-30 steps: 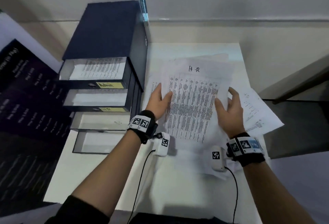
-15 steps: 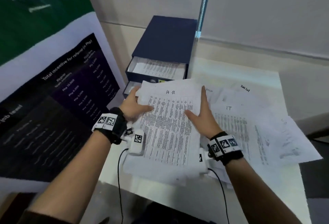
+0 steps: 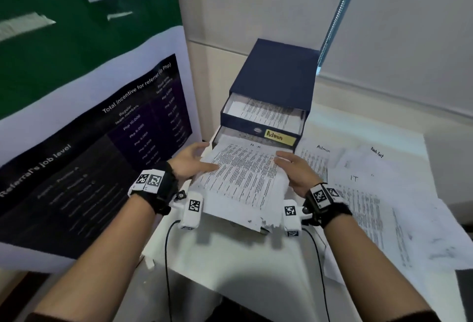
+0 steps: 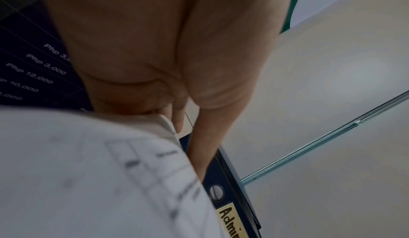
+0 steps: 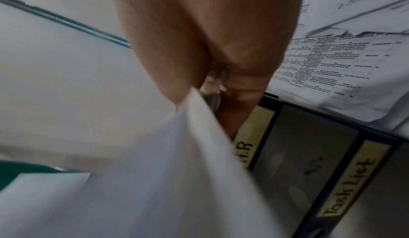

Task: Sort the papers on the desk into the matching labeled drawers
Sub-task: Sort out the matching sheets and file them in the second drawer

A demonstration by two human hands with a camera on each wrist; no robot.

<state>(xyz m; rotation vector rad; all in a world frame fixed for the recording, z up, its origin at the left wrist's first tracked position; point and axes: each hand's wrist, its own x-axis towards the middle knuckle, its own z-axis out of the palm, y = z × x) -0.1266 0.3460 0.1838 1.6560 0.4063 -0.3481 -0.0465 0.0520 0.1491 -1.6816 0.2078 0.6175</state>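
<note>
HR stack [image 3: 243,181] is going into the second drawer [image 3: 217,140], just under the Admin drawer [image 3: 261,122], which is already holding sheets. Leading edge is sitting at the drawer mouth; most of the stack is still hanging outside. Left hand [image 3: 192,160] is gripping the left edge, thumb on top; right hand [image 3: 294,168] is clamping the right edge the same way. Stack is sitting between both hands. Admin, IT and task-list sheets [image 3: 363,193] are still lying loose on the desk [image 3: 230,250], so sorting looks partway done.
</note>
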